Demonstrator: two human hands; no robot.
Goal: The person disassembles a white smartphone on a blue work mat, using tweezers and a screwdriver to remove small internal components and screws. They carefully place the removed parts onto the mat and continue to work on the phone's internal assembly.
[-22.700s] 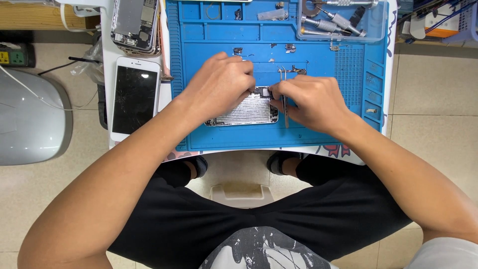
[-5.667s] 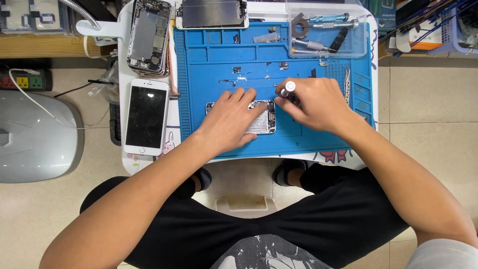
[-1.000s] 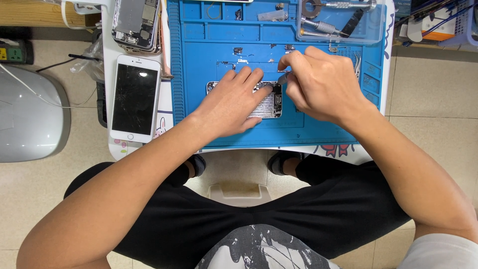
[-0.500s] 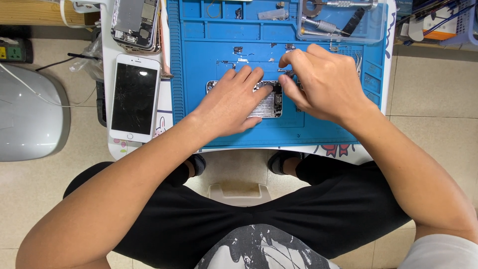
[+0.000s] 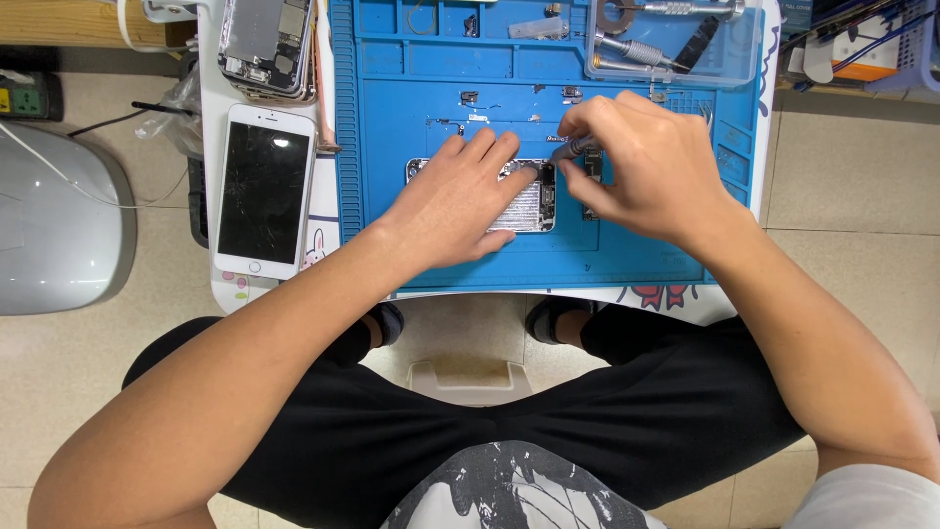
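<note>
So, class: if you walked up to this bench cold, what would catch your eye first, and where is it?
First, the bright blue work mat filling the small table, with both hands meeting at its middle. The left hand lies flat on an opened phone body, while the right hand pinches a slim metal tool at the body's right end. Left of the mat lies a white phone with a cracked dark screen.

An opened phone chassis (image 5: 529, 201), silvery with its inner parts bared, lies flat on the blue mat; a grey screwdriver (image 5: 573, 149) tilts over its right end.
</note>
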